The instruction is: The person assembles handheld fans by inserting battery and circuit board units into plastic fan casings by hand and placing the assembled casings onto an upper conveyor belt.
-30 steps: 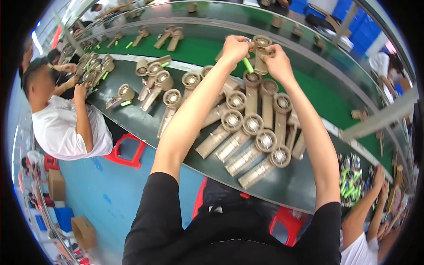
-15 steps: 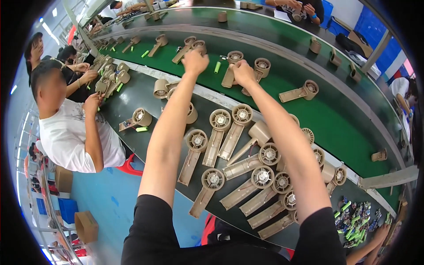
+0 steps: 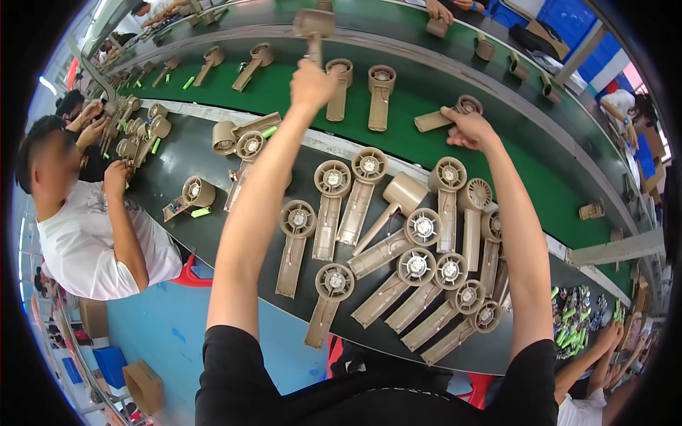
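Observation:
My left hand [image 3: 312, 85] is closed around the handle of a tan handheld-fan housing [image 3: 315, 25], raised above the green belt with its round head pointing away; motion blurs it. To the right, my right hand [image 3: 470, 129] reaches over the belt with fingers apart, its fingertips at the handle of another fan housing [image 3: 430, 122]. Two more housings, one on the left [image 3: 339, 89] and one on the right [image 3: 381, 96], lie between my hands on the belt, heads away from me. Whether my right fingers grip the handle I cannot make out.
Several fan housings [image 3: 335, 282] cover the dark worktable [image 3: 234, 273] before me. Green cells and small circuit parts [image 3: 579, 319] are heaped at the right, near another person's hands [image 3: 607, 337]. At the left a person in white [image 3: 106, 234] works beside more housings.
My left hand has lifted a fan housing off the belt. My right hand has let go of a housing mid-belt and moved right to another. The view has shifted slightly.

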